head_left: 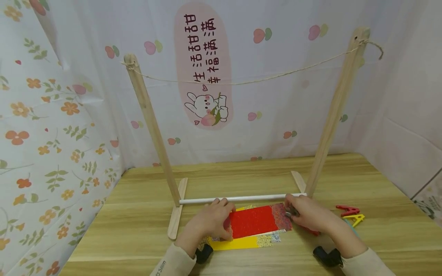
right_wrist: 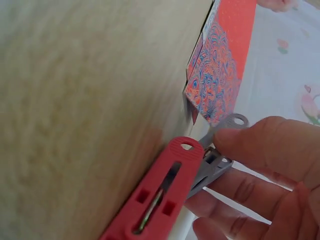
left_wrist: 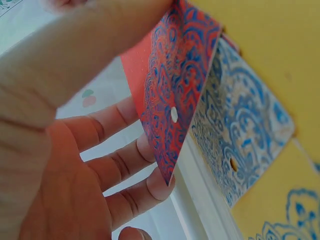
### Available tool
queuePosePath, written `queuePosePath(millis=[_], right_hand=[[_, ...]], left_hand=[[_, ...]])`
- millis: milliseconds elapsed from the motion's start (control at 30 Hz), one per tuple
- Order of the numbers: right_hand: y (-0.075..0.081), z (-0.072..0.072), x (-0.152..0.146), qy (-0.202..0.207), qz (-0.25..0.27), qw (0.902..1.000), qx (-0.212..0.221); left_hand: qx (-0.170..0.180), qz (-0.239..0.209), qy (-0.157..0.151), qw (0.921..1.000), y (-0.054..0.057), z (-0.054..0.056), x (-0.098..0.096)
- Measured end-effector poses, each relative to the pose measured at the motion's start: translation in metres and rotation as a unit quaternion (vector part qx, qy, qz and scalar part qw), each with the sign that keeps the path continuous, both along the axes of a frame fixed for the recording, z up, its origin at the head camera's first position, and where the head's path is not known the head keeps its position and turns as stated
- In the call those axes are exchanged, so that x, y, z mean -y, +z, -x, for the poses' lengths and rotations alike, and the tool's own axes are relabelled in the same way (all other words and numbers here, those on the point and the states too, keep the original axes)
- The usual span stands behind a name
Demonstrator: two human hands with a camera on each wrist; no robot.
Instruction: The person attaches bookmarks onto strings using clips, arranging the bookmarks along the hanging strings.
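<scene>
Nearest me are two pale sleeves [head_left: 177, 260], with black fittings [head_left: 327, 256] at the wrists. Past them, the left hand [head_left: 215, 218] pinches the left end of a red card [head_left: 253, 222], thumb over its patterned face, fingertips behind. The card sits on the near side of the wooden stand, in front of the person, its long axis running left to right, the right end angled slightly farther away. Its left end, punched with a hole, stands apart from a blue-patterned card [left_wrist: 245, 125] underneath; a yellow card [head_left: 238, 243] pokes out on the near side.

At the card's right end, the right hand [head_left: 309, 211] pinches a grey clip [right_wrist: 212, 170] between thumb and fingers. The clip's holed handle ends face the card; its other end is hidden behind a red clip [right_wrist: 181, 180], and I can't tell whether it touches the card. Farther right on the table [head_left: 121, 214] lie another red clip [head_left: 347, 210] and a yellow clip [head_left: 355, 219], partly overlapping.

Beyond the cards, a white rod [head_left: 241, 198] spans the stand's feet, nearly parallel to the red card. Two upright wooden posts [head_left: 148, 115] carry a sagging string [head_left: 255, 81]. Behind hangs a fruit-printed curtain [head_left: 276, 126] with a rabbit picture [head_left: 210, 107].
</scene>
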State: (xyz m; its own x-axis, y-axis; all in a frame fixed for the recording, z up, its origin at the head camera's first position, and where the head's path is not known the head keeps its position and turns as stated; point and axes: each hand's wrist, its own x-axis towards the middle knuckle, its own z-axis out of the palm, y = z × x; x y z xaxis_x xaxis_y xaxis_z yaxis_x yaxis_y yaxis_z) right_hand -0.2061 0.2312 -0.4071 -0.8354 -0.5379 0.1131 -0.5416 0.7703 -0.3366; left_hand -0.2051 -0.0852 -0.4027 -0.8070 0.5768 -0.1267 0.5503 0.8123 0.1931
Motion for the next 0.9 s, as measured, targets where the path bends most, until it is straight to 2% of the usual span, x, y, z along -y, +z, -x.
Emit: queuePosePath(millis=[167, 367, 533, 900], right_hand=[[0.002, 0.000, 0.000, -0.011, 0.006, 0.9995, 0.030], [0.006, 0.001, -0.001, -0.003, 0.025, 0.9988, 0.043], [0.009, 0.000, -0.002, -0.015, 0.036, 0.9978, 0.054], [0.014, -0.002, -0.011, 0.020, 0.103, 0.9896, 0.098]], left_hand=[[-0.004, -0.017, -0.006, 0.9998, 0.001, 0.002, 0.002], [0.020, -0.072, -0.017, 0.9970, 0.007, 0.005, 0.008], [0.022, -0.091, -0.021, 0.9954, 0.012, 0.003, 0.009], [0.044, -0.129, -0.027, 0.9903, 0.015, 0.005, 0.015]])
